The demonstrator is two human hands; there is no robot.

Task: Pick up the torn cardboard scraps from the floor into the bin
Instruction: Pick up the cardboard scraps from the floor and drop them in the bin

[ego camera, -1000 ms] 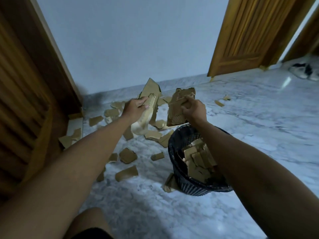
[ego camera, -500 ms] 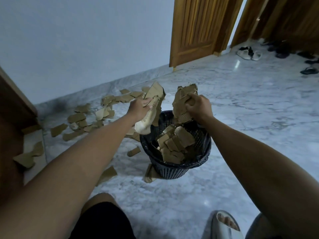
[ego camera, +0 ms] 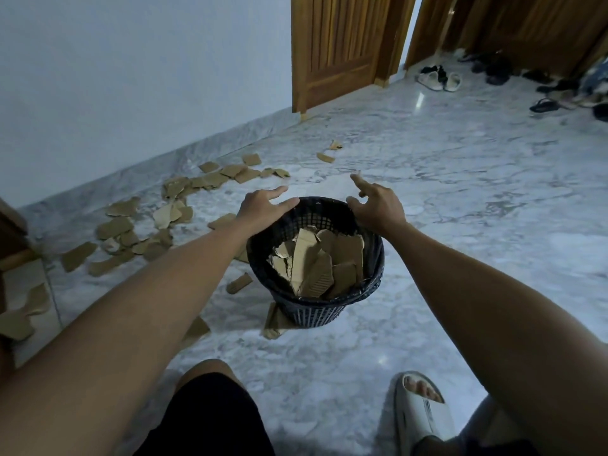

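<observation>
Both hands hang over the far rim of the bin [ego camera: 297,309], a black mesh basket standing at the centre of the frame on the marble floor [ego camera: 460,199]. The left hand [ego camera: 263,205] has its fingers spread and straight, holding nothing; the right hand [ego camera: 378,205] is likewise spread, its grip empty.

What could go wrong, to my eye: the bin looks nearly full, with the scraps inside [ego camera: 317,261] standing on edge and reaching close to the rim. Another load dropped on top may slide off and spill back onto the floor unless the pile is pressed down first. The basket also seems to sit on one scrap [ego camera: 274,319] at its lower left foot, so a push on the rim might rock or tip it.

The loose cardboard scraps [ego camera: 171,209] are flat, ragged-edged brown pieces of many sizes, some showing corrugated ribbing. Most lie scattered across the left of the frame along the wall [ego camera: 131,77], a few just beside the bin, and two small ones [ego camera: 330,152] sit farther off, above centre.
</observation>
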